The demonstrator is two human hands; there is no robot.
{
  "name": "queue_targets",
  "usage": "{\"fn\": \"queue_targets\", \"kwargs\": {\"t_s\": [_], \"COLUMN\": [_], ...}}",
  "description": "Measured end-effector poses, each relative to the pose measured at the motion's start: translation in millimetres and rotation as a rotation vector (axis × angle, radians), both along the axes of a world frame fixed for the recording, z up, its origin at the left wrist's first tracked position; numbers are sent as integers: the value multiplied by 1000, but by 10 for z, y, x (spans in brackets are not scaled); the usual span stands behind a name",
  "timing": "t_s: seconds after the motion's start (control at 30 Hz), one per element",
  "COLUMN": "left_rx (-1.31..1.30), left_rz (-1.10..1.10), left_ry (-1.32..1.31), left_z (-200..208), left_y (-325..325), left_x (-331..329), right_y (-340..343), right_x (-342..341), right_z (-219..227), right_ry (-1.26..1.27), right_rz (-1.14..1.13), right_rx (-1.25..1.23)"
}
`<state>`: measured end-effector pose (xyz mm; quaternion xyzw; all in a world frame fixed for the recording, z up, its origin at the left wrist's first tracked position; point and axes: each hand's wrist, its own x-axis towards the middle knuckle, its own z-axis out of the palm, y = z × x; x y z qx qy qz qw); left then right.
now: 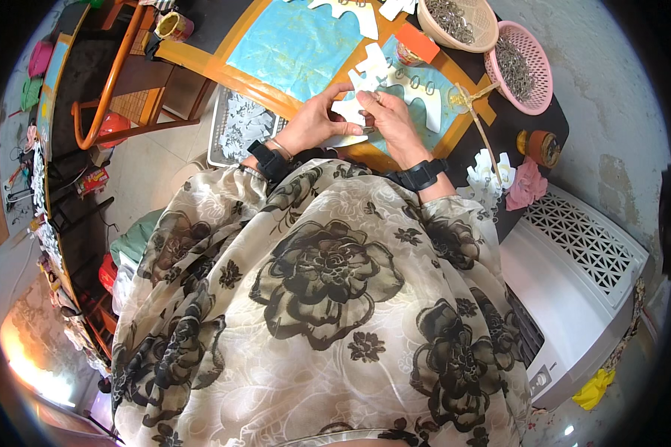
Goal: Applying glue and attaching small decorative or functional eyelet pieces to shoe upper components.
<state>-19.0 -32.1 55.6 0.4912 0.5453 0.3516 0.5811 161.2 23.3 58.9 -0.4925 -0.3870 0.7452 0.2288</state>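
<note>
Both hands meet over the near edge of the table. My left hand grips a white notched cut-out piece from its left side, thumb along the lower edge. My right hand pinches the same piece from the right with thumb and fingers; whatever small part lies under those fingertips is hidden. Just beyond lies a white toothed strip with several metal rings on it. Another white strip rests farther off on a blue sheet edged with brown tape.
A beige basket and a pink basket hold metal rings. An orange box stands beyond my hands. A thin stick, a brown jar and white pieces sit right. A tray of white scraps is left.
</note>
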Motion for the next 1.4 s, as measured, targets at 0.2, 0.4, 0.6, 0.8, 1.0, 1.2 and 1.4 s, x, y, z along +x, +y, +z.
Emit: {"fn": "queue_targets", "kwargs": {"t_s": [0.2,0.4,0.6,0.8,1.0,1.2,1.4], "left_rx": [-213,-314,-324,-359,-432,-241,-185], "left_rz": [4,125,232,208,180,91,-66], "left_ry": [-33,-225,-237,-268,-349,-327,-165], "left_z": [64,27,-1,-46,-79,-110,-74], "left_y": [12,29,69,65,12,-18,2], "left_x": [-60,27,-17,-31,-72,-114,-95], "right_y": [12,9,12,-85,-86,-73,99], "right_x": [-5,-60,81,146,195,308,309], "right_z": [-33,66,-8,-157,-167,-227,-151], "right_ry": [-25,35,50,-72,-145,137,152], "right_rz": [-19,-50,-2,248,411,258,-23], "right_rx": [24,-13,-75,202,444,1,-2]}}
